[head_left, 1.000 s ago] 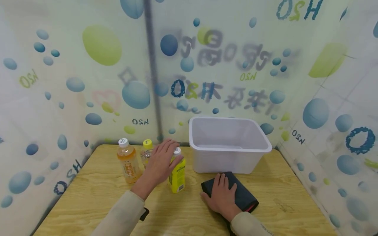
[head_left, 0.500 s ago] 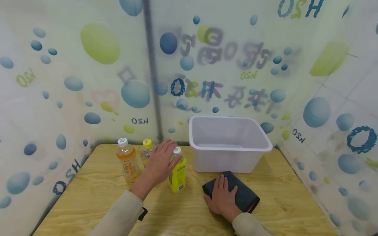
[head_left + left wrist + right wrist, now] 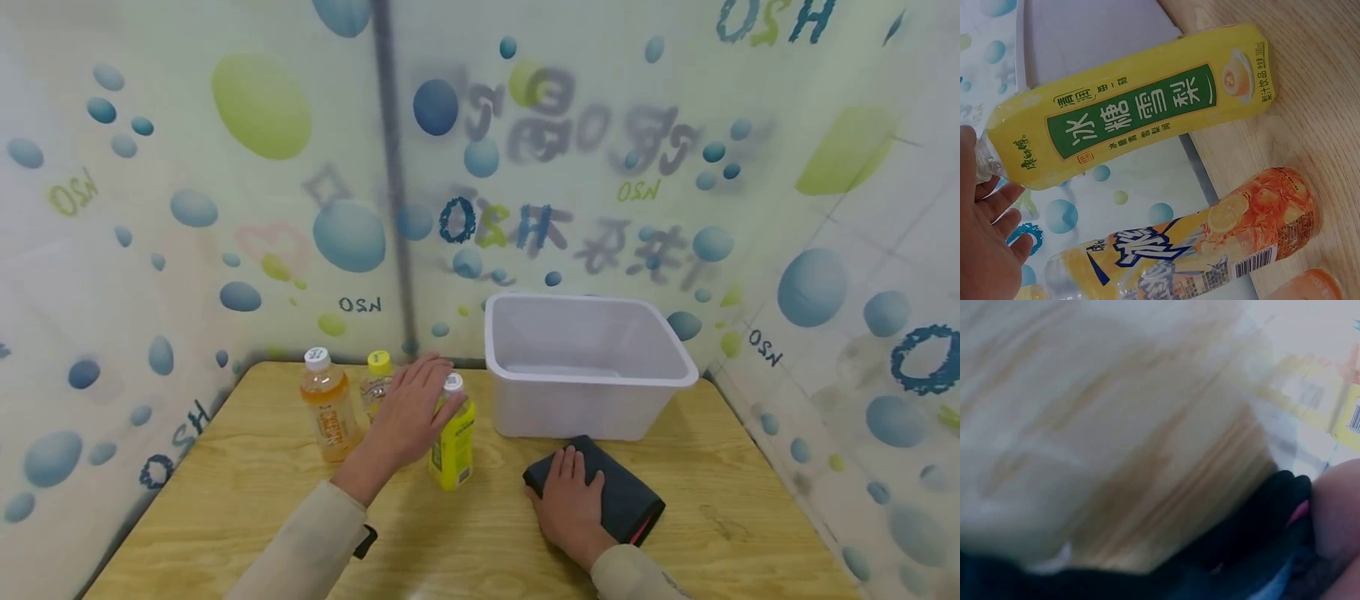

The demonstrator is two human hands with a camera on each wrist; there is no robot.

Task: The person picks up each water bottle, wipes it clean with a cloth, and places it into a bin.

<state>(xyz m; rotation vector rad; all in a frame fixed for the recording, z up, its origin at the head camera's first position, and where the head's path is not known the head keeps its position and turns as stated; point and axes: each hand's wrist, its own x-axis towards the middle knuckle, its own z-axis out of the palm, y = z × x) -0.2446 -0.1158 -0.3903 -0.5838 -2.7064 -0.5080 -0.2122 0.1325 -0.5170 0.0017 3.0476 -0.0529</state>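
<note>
My left hand (image 3: 408, 412) is at the neck of a yellow pear-drink bottle (image 3: 452, 454), its fingers straight and the thumb on the near side. In the left wrist view the fingers (image 3: 1007, 215) lie loosely beside the bottle's clear neck. Behind that hand stands a drink bottle with a yellow cap (image 3: 379, 362), partly hidden. To its left is an orange drink bottle (image 3: 335, 427) with a white cap. My right hand (image 3: 572, 504) rests with spread fingers on a folded dark cloth item (image 3: 626, 492) with a reddish edge. The right wrist view is blurred.
A white plastic bin (image 3: 573, 410) stands at the back of the wooden table (image 3: 720, 500), just beyond the folded cloth item; no contents show inside it. Walls with a bubble print (image 3: 345, 237) enclose the table at the back and both sides.
My right hand and the folded cloth item have shifted slightly right. A dark strip below the right wrist has gone from sight. My left hand stays by the yellow bottle; the head view tilts a little.
</note>
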